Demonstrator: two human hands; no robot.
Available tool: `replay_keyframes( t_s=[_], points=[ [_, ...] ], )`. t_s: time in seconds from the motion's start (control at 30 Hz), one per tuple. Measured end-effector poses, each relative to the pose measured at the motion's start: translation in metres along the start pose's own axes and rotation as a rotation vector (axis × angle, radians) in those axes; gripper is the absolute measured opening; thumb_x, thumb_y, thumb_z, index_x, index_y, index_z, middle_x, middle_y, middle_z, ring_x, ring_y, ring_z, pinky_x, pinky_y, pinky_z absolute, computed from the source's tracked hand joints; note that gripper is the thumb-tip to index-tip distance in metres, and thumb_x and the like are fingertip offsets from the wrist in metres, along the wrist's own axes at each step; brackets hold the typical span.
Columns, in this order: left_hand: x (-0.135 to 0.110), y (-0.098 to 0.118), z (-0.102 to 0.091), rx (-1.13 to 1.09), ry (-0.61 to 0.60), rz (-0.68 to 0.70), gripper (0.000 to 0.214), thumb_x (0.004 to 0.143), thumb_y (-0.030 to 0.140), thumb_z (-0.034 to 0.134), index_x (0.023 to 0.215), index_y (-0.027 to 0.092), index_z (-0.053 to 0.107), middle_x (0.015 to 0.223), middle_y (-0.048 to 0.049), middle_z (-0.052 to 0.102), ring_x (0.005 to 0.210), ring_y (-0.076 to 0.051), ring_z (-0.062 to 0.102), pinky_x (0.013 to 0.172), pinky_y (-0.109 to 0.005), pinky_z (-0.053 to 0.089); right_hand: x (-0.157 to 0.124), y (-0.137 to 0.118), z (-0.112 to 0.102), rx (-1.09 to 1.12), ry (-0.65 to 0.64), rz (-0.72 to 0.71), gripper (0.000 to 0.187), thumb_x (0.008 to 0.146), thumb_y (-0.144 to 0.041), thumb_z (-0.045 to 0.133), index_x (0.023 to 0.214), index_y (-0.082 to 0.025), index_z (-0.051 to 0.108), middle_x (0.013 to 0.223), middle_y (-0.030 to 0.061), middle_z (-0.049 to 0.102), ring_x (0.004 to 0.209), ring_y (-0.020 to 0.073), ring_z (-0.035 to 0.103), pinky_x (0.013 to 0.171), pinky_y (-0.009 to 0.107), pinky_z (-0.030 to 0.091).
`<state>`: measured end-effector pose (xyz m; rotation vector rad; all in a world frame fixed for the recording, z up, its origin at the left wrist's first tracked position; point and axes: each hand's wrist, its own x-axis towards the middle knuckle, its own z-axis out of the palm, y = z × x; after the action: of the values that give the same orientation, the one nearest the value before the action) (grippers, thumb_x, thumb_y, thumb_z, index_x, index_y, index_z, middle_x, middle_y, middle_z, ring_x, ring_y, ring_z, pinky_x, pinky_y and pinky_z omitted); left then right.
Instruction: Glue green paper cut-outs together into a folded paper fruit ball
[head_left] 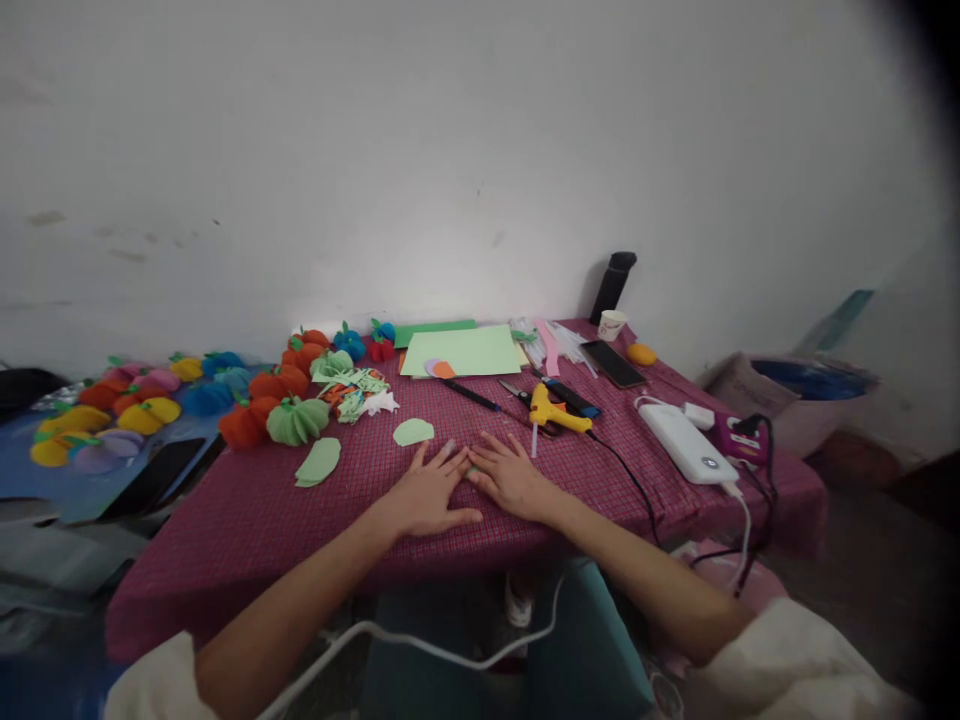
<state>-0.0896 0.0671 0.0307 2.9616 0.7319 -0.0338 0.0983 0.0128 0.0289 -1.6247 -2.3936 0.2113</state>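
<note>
My left hand (426, 495) lies palm down on the red checked tablecloth (247, 520), its fingers stretched and apart. My right hand (516, 482) rests flat too, with its fingertips meeting those of the left. A bit of pale green shows beneath the touching fingers; most of it is hidden. Just beyond the left fingers is a light green paper cutout (413, 431). Farther left lies a small stack of rounded green paper pieces (319, 462). A yellow glue gun (556, 410) sits on its side beyond my right hand, beside scissors (517, 392).
Several folded paper pumpkins (298, 421) stand at the left, near paper scraps (351, 392). Green paper sheets (469, 352) lie at the back. On the right are a phone (613, 364), a paper cup (611, 324), a black bottle (611, 288), a white power bank (684, 440) and cables.
</note>
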Motion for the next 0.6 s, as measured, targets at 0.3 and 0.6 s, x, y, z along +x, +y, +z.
replay_keyframes(
  t_s=[0.3, 0.6],
  points=[
    [-0.003, 0.000, -0.004, -0.041, 0.078, -0.022, 0.076, 0.082, 0.066, 0.022, 0.142, 0.020, 0.014, 0.146, -0.0092, 0.025, 0.137, -0.027, 0.009, 0.106, -0.050, 0.002, -0.019, 0.005, -0.005, -0.070, 0.042, -0.029, 0.053, 0.093, -0.047, 0.024, 0.134, -0.017, 0.039, 0.139, 0.0078, 0.040, 0.136, 0.0237, 0.015, 0.107, 0.050, 0.012],
    [-0.004, 0.005, 0.003, -0.041, 0.003, -0.022, 0.073, 0.080, 0.068, 0.023, 0.140, 0.026, 0.020, 0.147, -0.0074, 0.025, 0.136, -0.030, 0.012, 0.103, -0.057, 0.000, -0.027, -0.002, 0.000, -0.179, 0.002, -0.075, 0.055, 0.091, -0.050, 0.028, 0.134, -0.018, 0.039, 0.138, 0.0090, 0.042, 0.135, 0.0252, 0.019, 0.106, 0.052, 0.012]
  ],
)
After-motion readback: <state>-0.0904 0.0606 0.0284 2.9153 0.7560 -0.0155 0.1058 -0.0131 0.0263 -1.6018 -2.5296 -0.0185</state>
